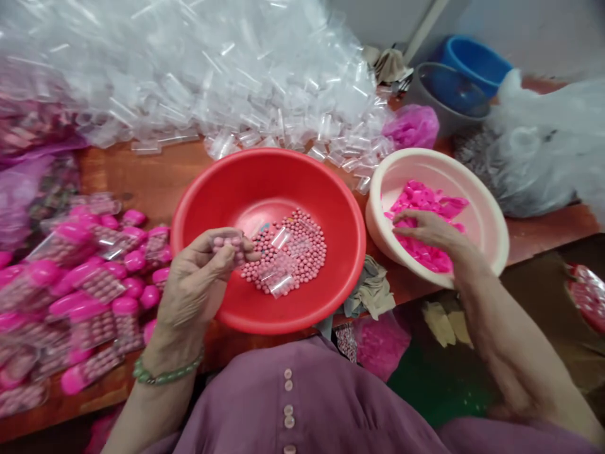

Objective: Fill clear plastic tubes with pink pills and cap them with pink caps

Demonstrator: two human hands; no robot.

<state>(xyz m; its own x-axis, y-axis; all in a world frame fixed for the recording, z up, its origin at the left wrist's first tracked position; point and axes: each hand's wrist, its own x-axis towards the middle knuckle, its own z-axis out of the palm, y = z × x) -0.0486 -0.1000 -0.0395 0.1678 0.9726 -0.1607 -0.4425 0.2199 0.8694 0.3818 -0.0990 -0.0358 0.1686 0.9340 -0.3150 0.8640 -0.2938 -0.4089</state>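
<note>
My left hand is closed around a small clear container of pink beads, held over the left side of a red basin. Loose pink beads lie in the basin, with some clear plastic containers among them. Over a white basin at the right, my right hand reaches in with fingers stretched out and apart. Bright pink plastic caps lie beneath its fingers; I see nothing gripped there.
Bead-filled containers with pink caps are piled at the left. A large heap of clear empty containers spreads across the back of the wooden table. Blue and grey buckets and a plastic bag stand at the back right.
</note>
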